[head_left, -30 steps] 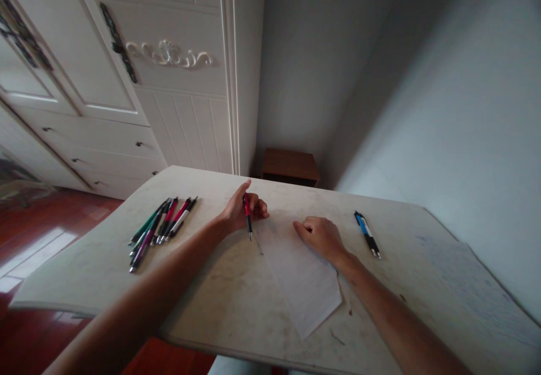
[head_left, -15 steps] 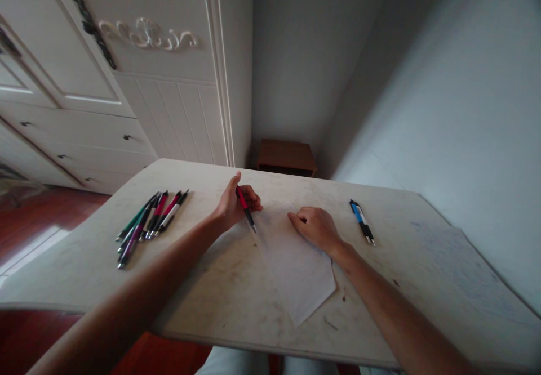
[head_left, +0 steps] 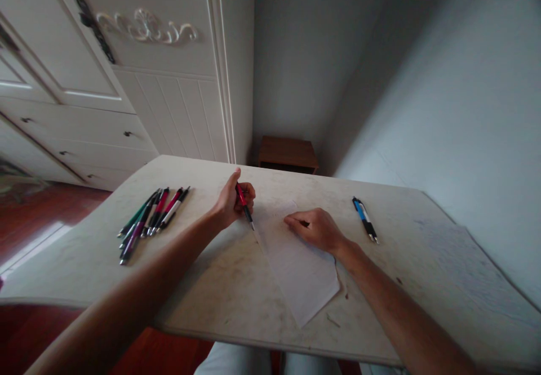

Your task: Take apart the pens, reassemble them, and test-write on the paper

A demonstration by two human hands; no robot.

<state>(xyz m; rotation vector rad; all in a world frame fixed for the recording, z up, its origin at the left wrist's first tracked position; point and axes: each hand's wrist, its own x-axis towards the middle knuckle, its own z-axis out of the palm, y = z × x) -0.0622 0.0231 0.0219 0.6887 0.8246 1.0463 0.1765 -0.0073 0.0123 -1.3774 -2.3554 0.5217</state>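
My left hand (head_left: 235, 199) is closed around a red and black pen (head_left: 243, 199), its thumb pointing up. The pen's tip slants down toward the left edge of a white sheet of paper (head_left: 302, 279). Over the upper part of that sheet rests my right hand (head_left: 315, 227), its fingers curled and thumb against the index finger. What lies between those fingertips, if anything, is hidden. Right of this hand, a blue and black pen and a white and black pen (head_left: 365, 219) lie side by side.
A pile of several pens (head_left: 154, 217) lies at the left of the pale table (head_left: 203, 302). Faint bluish marks (head_left: 460, 262) show on the right side. Behind stand a white cabinet (head_left: 177, 116) and a low brown wooden piece of furniture (head_left: 288, 152); a wall borders the right.
My left fingers have curled in more tightly around the red and black pen. My right hand's thumb and index finger have come together over the paper. The view has shifted slightly.
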